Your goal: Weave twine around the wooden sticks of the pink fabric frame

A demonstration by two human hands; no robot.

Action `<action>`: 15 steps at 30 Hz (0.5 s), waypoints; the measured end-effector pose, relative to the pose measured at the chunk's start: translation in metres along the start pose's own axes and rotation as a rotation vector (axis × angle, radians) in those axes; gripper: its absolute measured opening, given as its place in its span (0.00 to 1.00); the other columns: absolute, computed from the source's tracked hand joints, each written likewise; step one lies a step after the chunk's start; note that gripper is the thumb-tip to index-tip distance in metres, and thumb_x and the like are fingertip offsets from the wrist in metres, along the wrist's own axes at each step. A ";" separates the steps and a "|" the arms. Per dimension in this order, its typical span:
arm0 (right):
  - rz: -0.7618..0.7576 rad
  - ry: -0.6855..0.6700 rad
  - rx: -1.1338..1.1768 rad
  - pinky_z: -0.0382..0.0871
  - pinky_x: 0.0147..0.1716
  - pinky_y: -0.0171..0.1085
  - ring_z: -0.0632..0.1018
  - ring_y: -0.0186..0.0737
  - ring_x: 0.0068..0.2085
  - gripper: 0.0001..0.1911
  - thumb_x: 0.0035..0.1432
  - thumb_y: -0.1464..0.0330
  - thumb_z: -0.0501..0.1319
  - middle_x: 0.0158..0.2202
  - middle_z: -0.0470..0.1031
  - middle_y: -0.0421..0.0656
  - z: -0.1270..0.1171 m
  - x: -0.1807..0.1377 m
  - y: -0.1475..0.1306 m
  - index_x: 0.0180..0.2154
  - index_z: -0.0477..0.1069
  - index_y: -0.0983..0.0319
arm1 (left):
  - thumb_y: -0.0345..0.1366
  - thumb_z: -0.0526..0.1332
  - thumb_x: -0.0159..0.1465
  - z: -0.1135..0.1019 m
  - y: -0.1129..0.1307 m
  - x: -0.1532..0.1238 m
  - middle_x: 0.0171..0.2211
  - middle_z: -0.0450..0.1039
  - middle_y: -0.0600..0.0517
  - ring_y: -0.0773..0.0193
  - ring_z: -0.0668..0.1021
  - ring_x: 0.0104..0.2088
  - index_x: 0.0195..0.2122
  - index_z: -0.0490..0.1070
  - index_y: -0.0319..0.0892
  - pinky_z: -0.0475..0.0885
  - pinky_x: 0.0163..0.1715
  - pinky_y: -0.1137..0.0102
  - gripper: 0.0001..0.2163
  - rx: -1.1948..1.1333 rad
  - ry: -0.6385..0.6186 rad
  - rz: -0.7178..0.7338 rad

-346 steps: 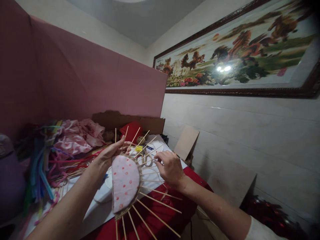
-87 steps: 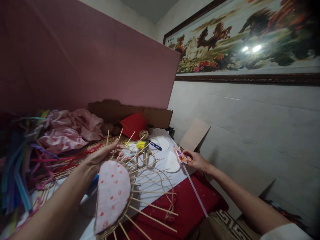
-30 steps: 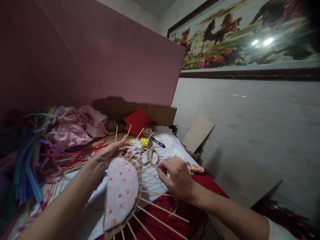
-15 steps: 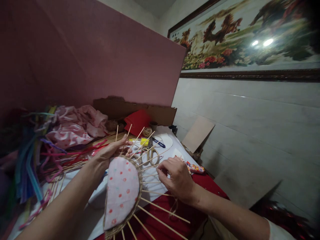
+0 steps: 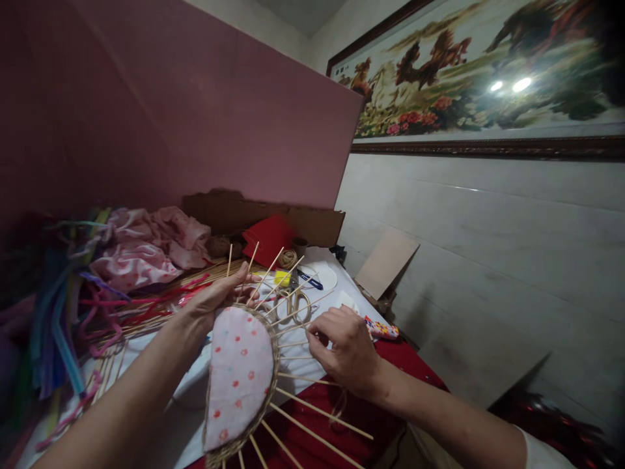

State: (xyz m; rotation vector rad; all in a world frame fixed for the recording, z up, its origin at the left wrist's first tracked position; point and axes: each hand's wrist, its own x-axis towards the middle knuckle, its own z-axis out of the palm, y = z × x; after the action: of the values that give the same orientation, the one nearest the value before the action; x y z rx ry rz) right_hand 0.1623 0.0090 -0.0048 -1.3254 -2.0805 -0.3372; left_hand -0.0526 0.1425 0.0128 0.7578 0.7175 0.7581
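My left hand [image 5: 217,301] grips the far edge of a round basket base [image 5: 240,378] covered in pink dotted cloth, tilted on edge. Thin wooden spokes [image 5: 312,412] stick out all round its woven rim. My right hand [image 5: 344,348] is among the spokes on the right side, fingers pinched on a thin pale weaving strand that trails down over the red cloth [image 5: 351,417]. Beyond my right hand, a small floral patterned item [image 5: 381,329] lies on the table's edge.
On the white table [image 5: 336,290] lie scissors [image 5: 293,305], a twine spool [image 5: 288,258], a yellow object [image 5: 282,278] and a blue pen [image 5: 310,280]. Pink fabric [image 5: 146,251], coloured strips [image 5: 63,306] and loose sticks are piled left. A cardboard box [image 5: 263,218] and pink panel [image 5: 195,117] stand behind.
Since 2.9 s ago my right hand put the floral item down at the table edge and came back to the spokes. Over the last second it has only shifted slightly among them.
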 end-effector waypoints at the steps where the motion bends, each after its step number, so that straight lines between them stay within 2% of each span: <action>1: -0.003 0.000 -0.006 0.54 0.31 0.36 0.69 0.35 0.27 0.06 0.52 0.73 0.58 0.22 0.71 0.40 0.000 0.000 0.000 0.24 0.68 0.62 | 0.41 0.59 0.60 0.000 0.000 0.000 0.20 0.73 0.49 0.62 0.77 0.19 0.34 0.71 0.39 0.72 0.18 0.72 0.10 0.005 0.001 -0.002; 8: -0.002 -0.031 -0.038 0.54 0.31 0.37 0.69 0.37 0.27 0.07 0.52 0.73 0.58 0.22 0.72 0.40 -0.001 0.002 -0.001 0.23 0.68 0.62 | 0.41 0.60 0.59 0.001 0.000 -0.002 0.20 0.73 0.51 0.65 0.76 0.19 0.33 0.71 0.40 0.71 0.18 0.74 0.08 0.016 -0.038 0.001; 15: -0.004 -0.043 -0.049 0.54 0.30 0.36 0.70 0.36 0.26 0.07 0.51 0.72 0.58 0.21 0.71 0.40 -0.001 0.003 -0.001 0.22 0.68 0.62 | 0.41 0.60 0.59 -0.002 0.000 0.002 0.20 0.73 0.49 0.63 0.76 0.20 0.34 0.71 0.38 0.72 0.19 0.72 0.10 0.016 -0.036 -0.012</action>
State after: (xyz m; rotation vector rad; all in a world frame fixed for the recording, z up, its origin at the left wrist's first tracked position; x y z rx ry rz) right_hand 0.1609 0.0106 -0.0022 -1.3684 -2.1231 -0.3658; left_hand -0.0534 0.1446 0.0110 0.7797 0.6954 0.7268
